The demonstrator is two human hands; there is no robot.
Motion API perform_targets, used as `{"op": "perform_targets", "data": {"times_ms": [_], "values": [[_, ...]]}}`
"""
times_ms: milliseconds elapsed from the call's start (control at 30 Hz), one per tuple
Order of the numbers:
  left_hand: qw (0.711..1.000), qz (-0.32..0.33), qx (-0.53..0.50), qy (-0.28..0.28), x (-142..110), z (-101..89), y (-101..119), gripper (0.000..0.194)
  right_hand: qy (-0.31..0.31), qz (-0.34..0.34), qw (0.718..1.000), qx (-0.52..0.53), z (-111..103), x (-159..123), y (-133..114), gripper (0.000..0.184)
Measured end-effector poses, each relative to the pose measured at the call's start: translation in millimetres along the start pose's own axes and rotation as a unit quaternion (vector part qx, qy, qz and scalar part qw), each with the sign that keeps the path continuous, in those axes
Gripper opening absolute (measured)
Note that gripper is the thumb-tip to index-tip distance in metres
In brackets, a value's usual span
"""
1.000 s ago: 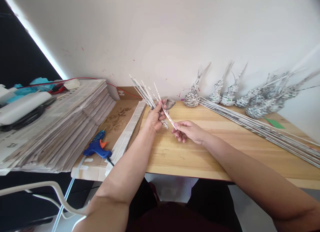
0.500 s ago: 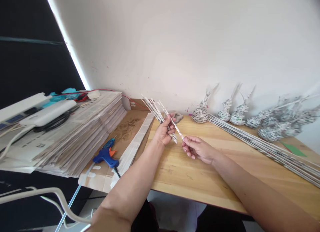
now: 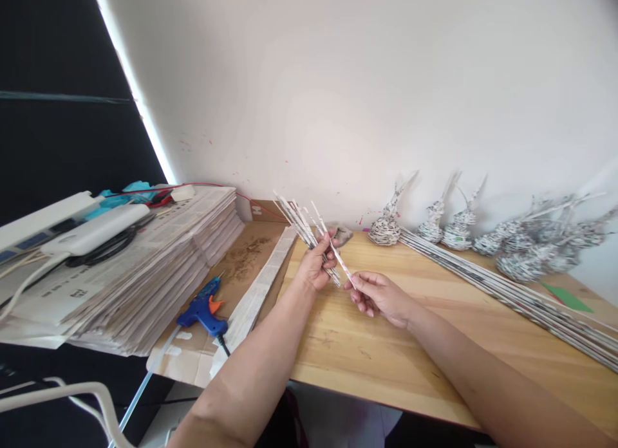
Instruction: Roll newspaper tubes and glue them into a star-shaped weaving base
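Note:
My left hand is closed round a small bundle of short rolled newspaper sticks, which fan up and to the left above the wooden table. My right hand pinches the lower end of one single paper stick; that stick slants up across my left thumb. Both hands hover just above the table's left part, a few centimetres apart.
A thick stack of newspapers lies at the left, with a power strip and cables on it. A blue glue gun rests on cardboard beside a folded paper strip. Long paper rods and several woven paper pieces line the wall.
The camera has tilted and shifted, so the scene sits lower and further right in view. My hands keep the same grips; the single stick has stayed between my fingers.

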State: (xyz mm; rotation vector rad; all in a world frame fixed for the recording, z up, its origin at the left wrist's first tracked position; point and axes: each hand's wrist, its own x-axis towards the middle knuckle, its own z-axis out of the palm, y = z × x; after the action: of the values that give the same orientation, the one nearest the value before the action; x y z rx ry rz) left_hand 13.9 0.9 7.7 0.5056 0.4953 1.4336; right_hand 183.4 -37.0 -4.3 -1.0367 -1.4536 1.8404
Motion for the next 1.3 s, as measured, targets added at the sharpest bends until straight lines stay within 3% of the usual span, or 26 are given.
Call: {"op": "perform_targets", "data": {"times_ms": [267, 733, 900, 1300], "values": [[1.000, -0.014, 0.022, 0.018, -3.0, 3.6, -0.6, 0.026, 0.003, -0.021, 0.997, -0.079, 0.4, 0.5, 1.9, 0.045], [0.999, -0.016, 0.037, -0.019, -3.7, -0.5, -2.4, 0.036, 0.006, -0.011, 1.000, -0.014, -2.6, 4.7, 8.4, 0.042], [0.995, -0.045, 0.077, -0.031, -8.0, 2.9, -5.0, 0.037, 0.016, -0.010, 1.000, 0.009, -1.5, 4.6, 6.7, 0.039], [0.995, -0.048, 0.080, -0.023, -2.3, -3.0, -9.7, 0.031, 0.010, -0.009, 0.999, -0.051, -4.6, 5.0, 6.7, 0.047]]}}
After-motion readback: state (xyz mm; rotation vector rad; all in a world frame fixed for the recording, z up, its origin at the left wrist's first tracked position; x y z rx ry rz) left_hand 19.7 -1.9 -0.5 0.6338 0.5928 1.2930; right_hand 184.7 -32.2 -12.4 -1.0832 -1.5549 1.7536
